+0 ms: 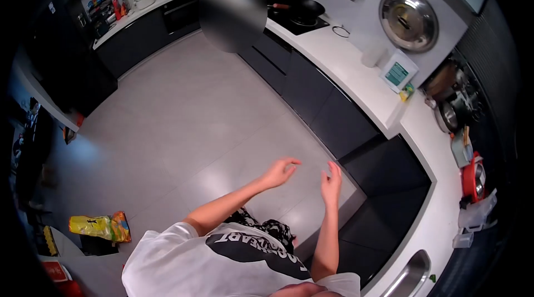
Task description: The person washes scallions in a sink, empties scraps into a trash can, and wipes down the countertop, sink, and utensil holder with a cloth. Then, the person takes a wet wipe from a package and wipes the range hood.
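The dark lower cabinets (384, 166) are standing just to the right of my right fingers, closest of the furniture and apart from them. My 2 hands are hovering in front of my body, above the grey tiled floor (183, 102), with a space between them. My left hand (279, 174) is holding nothing: its fingers are curving loosely, partly open, and are pointing toward the right. My right hand (331, 184) is also holding nothing: its fingers are reaching forward, slightly bent, with the thumb sitting a little apart.

Behind my fingers, closer to my body, a white T-shirt (167, 258) is showing a dark print. To the right, above the cabinets, a white countertop (345, 55) is curving around toward a metal sink (410, 277), which is lying back and to the right of my right fingers. Farther right, a red basin (474, 177) is sitting beside a clear plastic container (479, 212).

Ahead and right of my fingers, a white package (399, 72) with a green label is leaning near the wall, and a round metal lid (409, 19) is hanging above it. Farther ahead, a dark pan (303, 10) is resting on the black stove (303, 26). Well to the left and behind my left fingers, a yellow and orange bag (99, 226) is lying.
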Demonstrator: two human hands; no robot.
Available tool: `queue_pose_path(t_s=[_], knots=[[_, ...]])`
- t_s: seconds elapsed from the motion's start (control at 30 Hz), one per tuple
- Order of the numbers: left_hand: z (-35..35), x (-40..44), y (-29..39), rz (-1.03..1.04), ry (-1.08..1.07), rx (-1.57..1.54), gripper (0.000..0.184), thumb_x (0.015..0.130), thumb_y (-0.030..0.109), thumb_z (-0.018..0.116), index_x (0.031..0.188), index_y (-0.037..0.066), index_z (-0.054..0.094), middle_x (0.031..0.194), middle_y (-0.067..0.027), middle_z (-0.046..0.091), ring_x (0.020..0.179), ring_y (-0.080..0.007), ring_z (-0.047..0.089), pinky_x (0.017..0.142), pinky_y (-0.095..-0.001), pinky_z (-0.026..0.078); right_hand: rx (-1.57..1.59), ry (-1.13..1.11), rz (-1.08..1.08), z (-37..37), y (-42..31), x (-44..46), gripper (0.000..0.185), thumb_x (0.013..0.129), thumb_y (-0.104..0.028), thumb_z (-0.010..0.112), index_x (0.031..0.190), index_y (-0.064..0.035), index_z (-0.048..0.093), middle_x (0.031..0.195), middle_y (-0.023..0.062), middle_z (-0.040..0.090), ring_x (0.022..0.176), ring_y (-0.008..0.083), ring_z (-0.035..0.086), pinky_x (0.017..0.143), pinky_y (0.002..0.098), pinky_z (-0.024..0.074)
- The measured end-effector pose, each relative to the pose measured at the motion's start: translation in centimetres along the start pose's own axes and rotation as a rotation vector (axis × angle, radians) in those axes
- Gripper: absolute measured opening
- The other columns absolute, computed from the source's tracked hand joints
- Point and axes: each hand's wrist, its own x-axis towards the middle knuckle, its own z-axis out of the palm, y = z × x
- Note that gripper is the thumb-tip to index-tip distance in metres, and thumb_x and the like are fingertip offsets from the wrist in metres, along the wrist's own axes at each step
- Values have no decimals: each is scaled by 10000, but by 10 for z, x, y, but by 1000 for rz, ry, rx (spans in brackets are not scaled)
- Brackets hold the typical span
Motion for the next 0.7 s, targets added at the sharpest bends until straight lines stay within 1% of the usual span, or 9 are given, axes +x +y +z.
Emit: queue_pose_path(t_s=[0.07,0.1,0.2,0.3,0.4,0.6,0.7], knots=[[-53,6,-39,117,179,67,241,886,132,546,1105,77,631,1074,-101,648,979,-231,599,809,-329,470,-6,-78,-37,56,-35,25,363,851,-84,584,1199,-4,517,1279,180,471,1115,313,523,782,337,515],[-83,4,-46,167,268,105,241,888,138,548,1105,77,633,1069,-101,651,968,-220,603,806,-324,472,-4,-122,-50,85,-51,36,364,851,-90,588,1199,-6,518,1276,181,474,1116,315,522,782,336,513],[-162,-3,-61,-16,331,84,242,897,145,545,1109,64,630,1073,-95,653,966,-195,609,812,-321,474,11,-242,-99,166,-77,68,368,845,-93,591,1197,-11,522,1268,192,480,1127,339,511,843,358,488],[-221,13,-113,31,491,42,230,872,137,563,1079,75,642,1057,-112,649,806,-226,603,704,-324,475,-4,-346,-190,241,-95,107,369,838,-91,591,1192,-14,526,1262,205,483,1142,365,496,914,383,449],[-282,40,-149,4,572,22,239,873,140,559,1089,79,642,1048,-99,656,788,-221,604,705,-318,475,25,-446,-217,311,-118,152,370,829,-90,594,1184,-11,530,1255,219,484,1151,384,483,962,411,412],[-403,139,-182,-45,618,38,241,878,144,562,1096,74,640,1022,-96,672,811,-194,616,702,-308,473,22,-575,-289,437,-138,278,367,819,-82,598,1169,5,531,1231,226,499,1138,388,491,952,407,421],[-477,190,-189,-29,646,14,238,884,152,563,1095,74,640,1015,-95,674,811,-184,611,691,-300,471,-10,-644,-297,503,-159,351,363,815,-79,600,1161,11,535,1218,226,507,1121,389,501,942,404,426]])
